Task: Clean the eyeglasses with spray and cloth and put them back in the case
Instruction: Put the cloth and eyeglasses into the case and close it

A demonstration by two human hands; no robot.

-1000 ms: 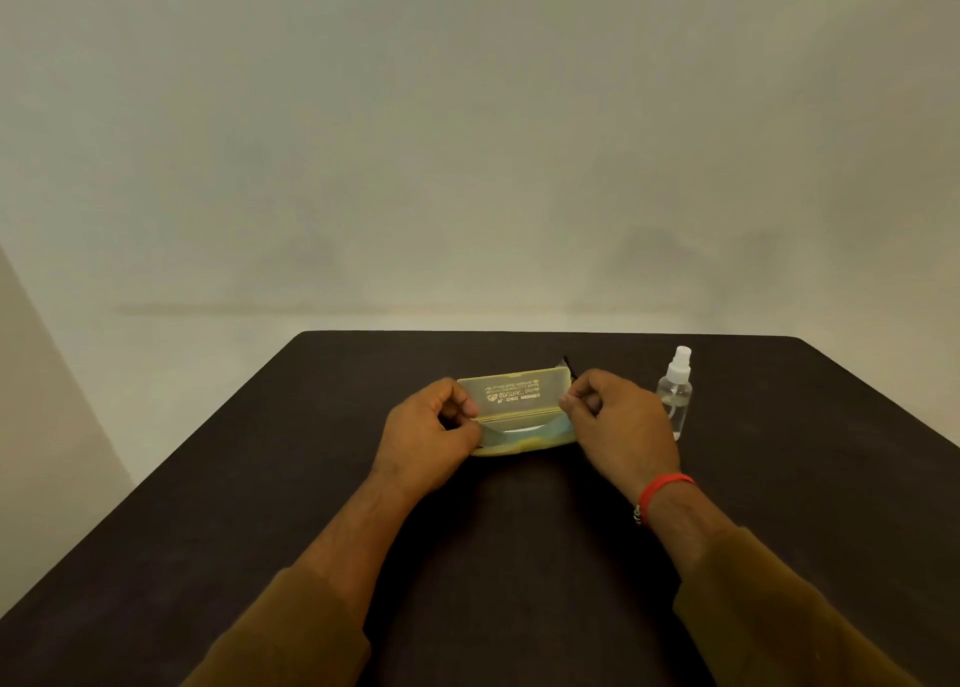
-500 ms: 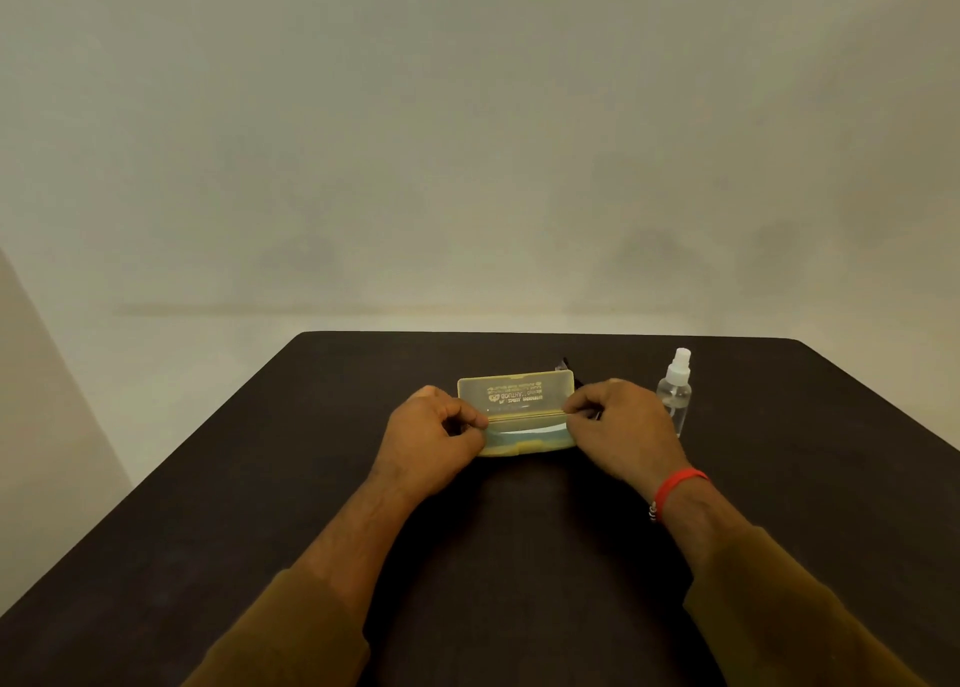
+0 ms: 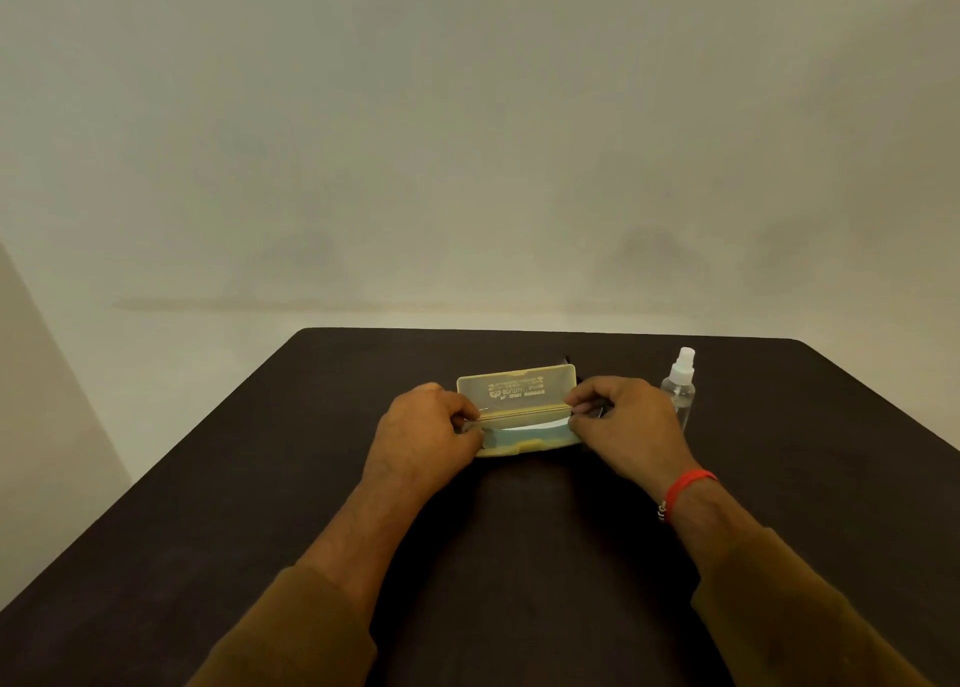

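A translucent yellow glasses case (image 3: 517, 389) lies open mid-table, its printed lid standing upright. Inside the base a pale blue and white cloth (image 3: 524, 433) shows. My left hand (image 3: 423, 434) pinches the case's left end at the hinge line. My right hand (image 3: 626, 426) pinches the right end, fingers closed. A thin dark piece, probably part of the eyeglasses (image 3: 569, 361), pokes out behind the lid's right corner; the rest of the glasses is hidden. The clear spray bottle (image 3: 679, 390) with a white nozzle stands upright just right of my right hand.
The dark table (image 3: 519, 541) reaches to a pale wall, with its far edge shortly behind the case. Bare tabletop lies to the left of the case and in front of it between my forearms.
Both hands have slid down from the lid's upper corners to the hinge line at the case's ends. The lid stays upright and the bottle has not moved.
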